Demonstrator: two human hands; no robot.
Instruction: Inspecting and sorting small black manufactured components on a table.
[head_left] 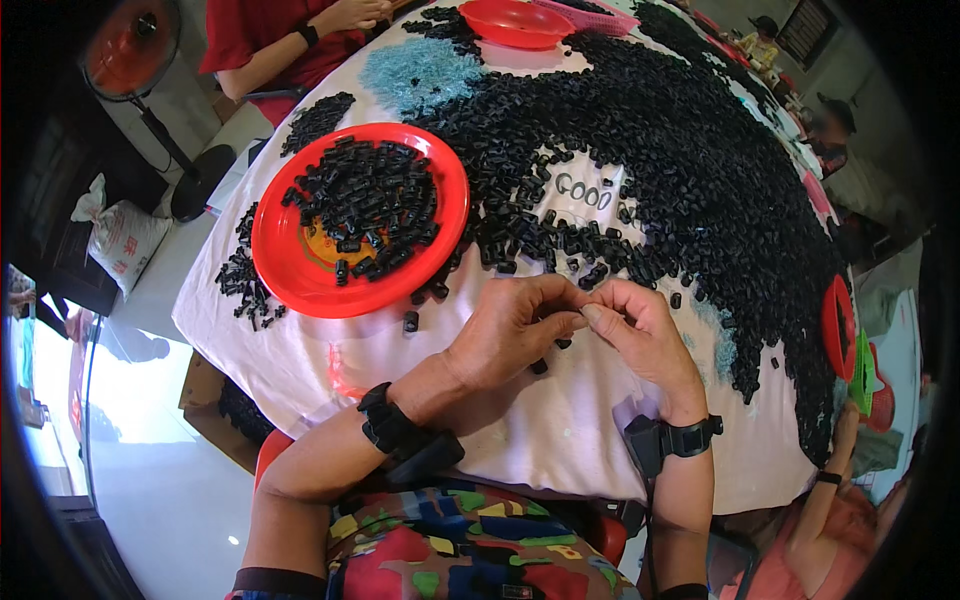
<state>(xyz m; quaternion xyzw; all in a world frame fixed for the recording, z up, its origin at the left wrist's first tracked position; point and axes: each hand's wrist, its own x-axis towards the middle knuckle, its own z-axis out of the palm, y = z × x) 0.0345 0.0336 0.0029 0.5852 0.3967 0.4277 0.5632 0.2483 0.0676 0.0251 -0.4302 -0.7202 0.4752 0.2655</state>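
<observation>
Over the near part of the cloth-covered table, my left hand (512,328) and my right hand (645,330) meet at the fingertips. Both are closed in a pinch, thumbs and forefingers pressed together. Whatever lies between them is hidden or too small to make out. A few small black plastic pieces (540,366) lie on the cloth just under my fingers. To the left of my hands stands a red plate (285,275) heaped with short black cylindrical pieces (365,195). A large spread of the same black pieces (640,120) covers the table beyond my hands.
Light blue clear bits (415,75) lie in a pile at the far left. A red bowl (515,25) and a pink basket (600,18) stand at the far edge. Other people sit around the table. A fan (140,60) and a white sack (125,240) are on the left.
</observation>
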